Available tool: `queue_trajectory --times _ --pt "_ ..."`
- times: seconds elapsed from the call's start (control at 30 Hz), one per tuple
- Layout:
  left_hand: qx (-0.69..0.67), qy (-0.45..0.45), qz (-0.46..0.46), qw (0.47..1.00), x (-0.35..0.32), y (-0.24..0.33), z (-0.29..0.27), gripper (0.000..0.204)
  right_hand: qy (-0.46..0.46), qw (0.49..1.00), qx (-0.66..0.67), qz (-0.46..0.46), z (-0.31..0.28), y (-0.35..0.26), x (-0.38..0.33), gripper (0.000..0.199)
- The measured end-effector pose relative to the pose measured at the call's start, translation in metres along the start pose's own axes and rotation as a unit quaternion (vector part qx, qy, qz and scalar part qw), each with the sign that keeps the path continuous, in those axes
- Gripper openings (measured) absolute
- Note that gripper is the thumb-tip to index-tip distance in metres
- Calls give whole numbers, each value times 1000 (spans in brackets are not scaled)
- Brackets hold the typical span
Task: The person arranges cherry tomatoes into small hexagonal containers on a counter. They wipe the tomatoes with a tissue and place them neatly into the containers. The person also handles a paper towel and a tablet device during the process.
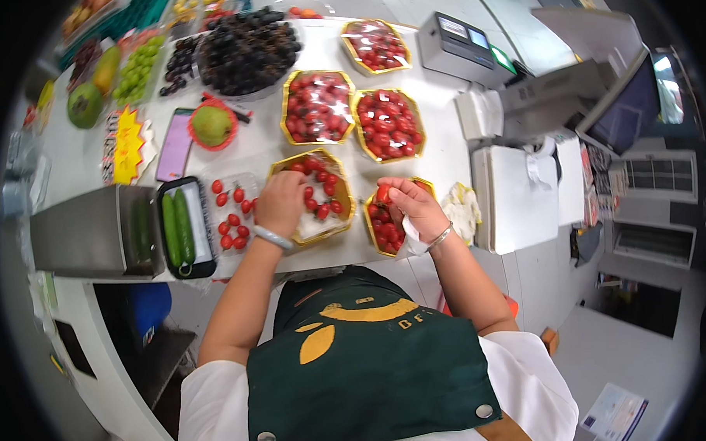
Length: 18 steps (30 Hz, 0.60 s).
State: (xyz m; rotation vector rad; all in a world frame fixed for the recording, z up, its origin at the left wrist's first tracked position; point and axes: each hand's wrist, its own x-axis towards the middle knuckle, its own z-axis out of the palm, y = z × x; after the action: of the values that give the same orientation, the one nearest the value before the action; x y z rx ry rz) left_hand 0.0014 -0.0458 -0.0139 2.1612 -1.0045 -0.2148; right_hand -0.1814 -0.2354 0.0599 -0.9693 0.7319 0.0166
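My right hand [419, 206] pinches a red cherry tomato [383, 194] between thumb and fingertips. A crumpled white tissue [413, 239] is tucked under the same hand. Just below it sits a gold-rimmed box of cherry tomatoes [384, 229]. To the left, my left hand [281, 201] reaches over the edge of another gold-rimmed box [322, 235], its fingers bent down and drawn together. Whatever they grip is hidden. That box has a white lining and loose tomatoes, mostly around its right side. Beside my left wrist lies a clear tray with several tomatoes [233, 221].
Behind my hands stand three film-wrapped tomato boxes [318, 105]. Left are a black tray of cucumbers [184, 226], a purple phone [175, 145], and a netted green fruit [212, 126]. Dark grapes [246, 53] sit farther back. A label printer [464, 49] and scale [515, 199] stand right.
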Motion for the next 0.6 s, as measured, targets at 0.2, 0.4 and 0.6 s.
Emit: queue_trajectory --times 0.2,0.4,0.6 --pt "113 -96 68 987 -4 4 -3 22 -68 984 164 -15 -40 5 -48 39" --pt "175 -127 94 972 2 1 -1 37 48 995 71 -57 -76 14 -69 31" --pt "227 -154 78 958 5 4 3 41 164 897 -392 -123 -122 49 -68 26"
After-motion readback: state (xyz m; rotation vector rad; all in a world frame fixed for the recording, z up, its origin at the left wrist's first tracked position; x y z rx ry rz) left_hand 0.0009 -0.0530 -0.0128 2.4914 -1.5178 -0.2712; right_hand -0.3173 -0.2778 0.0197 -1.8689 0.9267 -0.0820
